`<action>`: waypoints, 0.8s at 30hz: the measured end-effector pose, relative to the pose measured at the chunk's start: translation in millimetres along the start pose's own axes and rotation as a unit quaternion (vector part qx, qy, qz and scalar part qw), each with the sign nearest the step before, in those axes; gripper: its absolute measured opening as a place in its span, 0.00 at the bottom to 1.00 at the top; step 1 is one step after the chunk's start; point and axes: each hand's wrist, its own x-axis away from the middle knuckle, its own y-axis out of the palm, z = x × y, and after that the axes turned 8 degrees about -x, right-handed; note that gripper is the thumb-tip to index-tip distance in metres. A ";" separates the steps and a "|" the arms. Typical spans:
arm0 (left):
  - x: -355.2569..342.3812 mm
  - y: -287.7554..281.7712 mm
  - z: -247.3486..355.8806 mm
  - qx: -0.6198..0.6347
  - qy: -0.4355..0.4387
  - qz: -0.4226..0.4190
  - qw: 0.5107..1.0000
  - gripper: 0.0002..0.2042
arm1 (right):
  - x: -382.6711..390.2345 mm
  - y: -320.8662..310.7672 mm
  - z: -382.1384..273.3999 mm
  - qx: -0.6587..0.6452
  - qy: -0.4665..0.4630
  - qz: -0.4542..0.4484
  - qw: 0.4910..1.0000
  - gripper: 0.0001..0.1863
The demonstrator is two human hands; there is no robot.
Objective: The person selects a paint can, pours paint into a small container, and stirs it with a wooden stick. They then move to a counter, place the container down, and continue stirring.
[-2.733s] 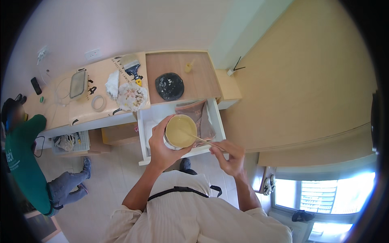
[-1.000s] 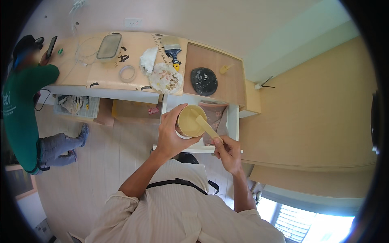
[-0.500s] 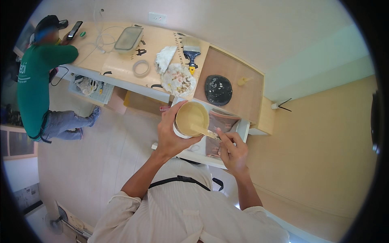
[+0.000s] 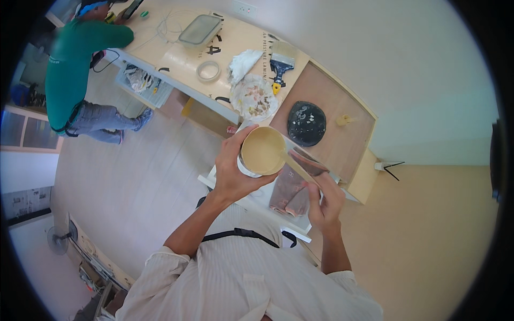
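Note:
My left hand [image 4: 230,168] is wrapped around a round tub [image 4: 262,151] of cream-coloured paint, its open top facing me. Between the fingers of my right hand [image 4: 327,202] is a flat stirring stick [image 4: 301,168] coated in the same cream colour. The stick's tip is at the right rim of the tub; whether it touches the rim I cannot tell. Below the hands, an open white drawer [image 4: 257,206] holds folded brownish-pink cloth [image 4: 292,192].
On the workbench [image 4: 182,56] are a wide brush [image 4: 281,67], a stained cloth [image 4: 252,99], a tape roll [image 4: 208,71] and a lidded container [image 4: 201,29]. A black paint-spotted plate [image 4: 307,123] lies further right. A person in green [image 4: 75,80] leans on the bench at far left.
The stick has come out of the paint to the tub's right rim, and my right hand has moved right and slightly down. The whole view has shifted, with the bench now further right.

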 end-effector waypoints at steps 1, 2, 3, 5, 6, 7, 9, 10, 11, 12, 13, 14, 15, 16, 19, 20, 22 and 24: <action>0.3 1.1 1.0 0.002 -0.006 0.002 1.000 0.48 | 0.4 0.2 0.4 0.010 0.023 -0.026 0.999 0.03; 1.6 1.3 1.5 0.004 -0.011 0.003 1.000 0.48 | 0.8 1.5 0.5 0.020 0.047 -0.051 0.997 0.03; 1.5 2.4 1.2 -0.002 -0.007 0.009 1.000 0.48 | -1.4 0.8 2.0 0.032 0.067 -0.077 0.994 0.03; 2.0 3.3 -0.4 -0.013 0.000 0.020 1.000 0.48 | -5.2 -7.0 4.9 0.025 0.036 -0.054 0.998 0.02; 1.6 3.5 0.3 -0.004 -0.006 0.018 1.000 0.48 | -6.0 -9.7 4.2 0.023 0.022 -0.040 0.999 0.02; 0.8 3.5 1.4 0.005 -0.010 0.017 1.000 0.49 | -5.8 -9.0 5.1 0.035 0.019 -0.049 0.998 0.02; -0.6 2.2 2.9 0.013 -0.012 0.016 1.000 0.49 | -7.3 -6.9 9.3 0.061 0.010 -0.069 0.996 0.01; -1.5 1.0 3.5 0.012 -0.009 0.018 1.000 0.49 | -9.8 -8.4 8.1 0.060 0.000 -0.066 0.996 0.01; -2.2 -0.1 3.7 0.011 -0.007 0.020 1.000 0.49 | -11.7 -10.6 6.1 0.059 -0.009 -0.064 0.996 0.01; -3.0 -1.0 2.9 0.017 -0.003 0.020 1.000 0.48 | -12.7 -11.3 2.7 0.059 -0.019 -0.059 0.996 0.01; -3.6 -1.2 1.6 0.024 0.000 0.020 1.000 0.48 | -11.6 -8.9 1.3 0.072 -0.022 -0.063 0.995 0.01; -4.4 -2.3 1.0 0.030 0.004 0.021 0.999 0.48 | -9.1 -4.8 1.4 0.086 -0.026 -0.067 0.994 0.02; -4.6 -2.4 0.7 0.026 0.007 0.026 0.999 0.48 | -8.5 -2.9 2.7 0.098 -0.030 -0.073 0.992 0.02; -4.9 -2.9 0.6 0.021 0.011 0.030 0.999 0.48 | -10.8 -4.0 2.2 0.091 -0.031 -0.080 0.992 0.02; -3.6 -4.3 -1.8 0.029 0.005 0.028 0.999 0.47 | -14.2 -2.4 -2.9 0.053 0.025 -0.099 0.993 0.04; -2.9 -4.8 -3.3 0.034 0.000 0.025 0.999 0.47 | -12.5 3.1 -5.3 0.028 0.080 -0.107 0.991 0.05; -2.7 -5.6 -6.3 0.032 0.004 0.029 0.999 0.48 | -10.7 5.7 -2.2 -0.045 0.148 -0.111 0.982 0.08; -2.0 -7.0 -7.5 0.030 0.003 0.026 0.999 0.48 | -8.9 8.3 11.4 -0.145 0.168 -0.097 0.970 0.11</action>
